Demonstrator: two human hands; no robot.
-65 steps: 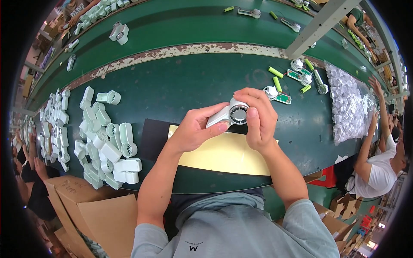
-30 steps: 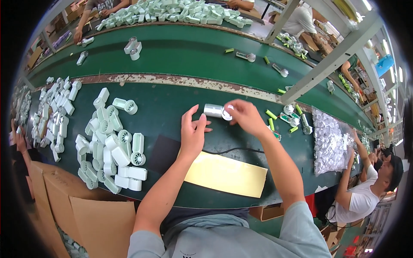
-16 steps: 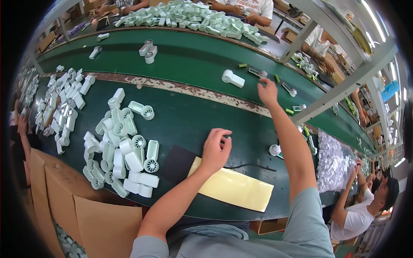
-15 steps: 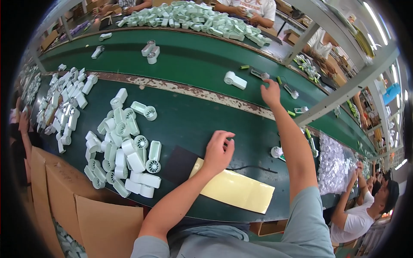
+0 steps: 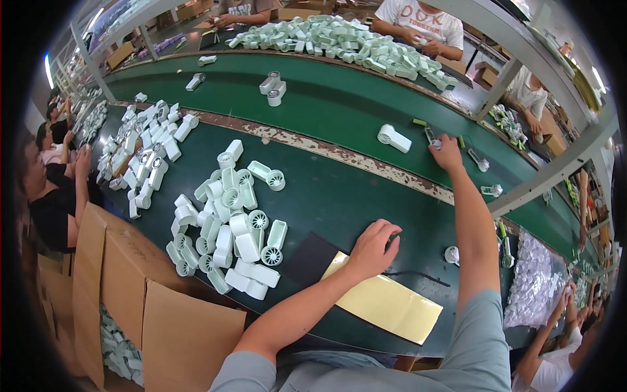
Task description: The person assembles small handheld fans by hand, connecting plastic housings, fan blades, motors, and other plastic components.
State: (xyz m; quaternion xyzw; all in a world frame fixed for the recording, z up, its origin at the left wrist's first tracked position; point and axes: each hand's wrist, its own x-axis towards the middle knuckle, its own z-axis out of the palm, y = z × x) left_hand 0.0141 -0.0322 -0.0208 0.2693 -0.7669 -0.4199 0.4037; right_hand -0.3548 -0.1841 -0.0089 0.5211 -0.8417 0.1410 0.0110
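Observation:
On the green conveyor belt (image 5: 339, 117), my right hand (image 5: 449, 155) has its fingers closed round the round end of a slim fan part (image 5: 430, 134). A short green cylinder (image 5: 418, 121) lies beside that part, joined to it or not I cannot tell. Left of it rests a pale green fan housing (image 5: 394, 139). My left hand (image 5: 373, 249) hovers or rests over the yellow sheet (image 5: 392, 307), thumb apart from the loosely bent fingers, with nothing in it. A black flat piece (image 5: 310, 257) and a thin dark cord (image 5: 418, 277) are near it.
Several pale green half-shells (image 5: 225, 225) are heaped at left, with finished-looking housings (image 5: 147, 147) beyond. Open cardboard boxes (image 5: 189, 320) stand front left. A metal post (image 5: 562, 166) crosses at right, near a bag of clear parts (image 5: 532, 284). Co-workers sit across and at both sides.
My right hand has gone from reaching with parted fingers to gripping the fan part, which has turned. The whole view has shifted, so things appear farther right. My left hand still holds nothing.

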